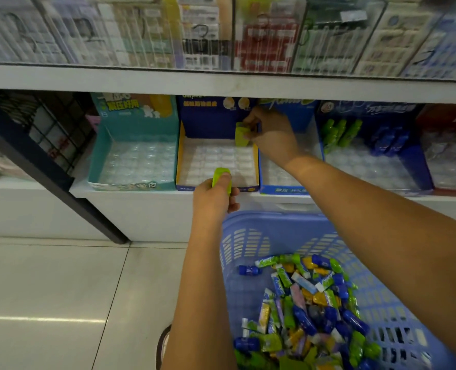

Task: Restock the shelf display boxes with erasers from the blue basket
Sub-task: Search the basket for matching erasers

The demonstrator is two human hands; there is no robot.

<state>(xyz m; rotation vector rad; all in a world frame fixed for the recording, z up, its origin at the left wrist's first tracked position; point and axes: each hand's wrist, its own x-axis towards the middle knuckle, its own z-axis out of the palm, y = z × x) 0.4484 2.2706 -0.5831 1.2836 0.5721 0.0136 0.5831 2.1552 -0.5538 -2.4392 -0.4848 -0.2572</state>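
My L hand (216, 194) is curled round a green eraser (221, 175) at the front edge of the navy display box (181, 156). My R hand (272, 134) pinches a yellow-green eraser (240, 136), upright at that box's back-right corner. Containers L to R: teal box (101, 158) w/ clear tray; navy box w/ white tray; blue basket (248, 231) lower down, holding mixed erasers (315, 303); dark-blue box (419, 169) w/ green and blue ones standing. Upper shelf (221, 81) goods blurred, labels unreadable.
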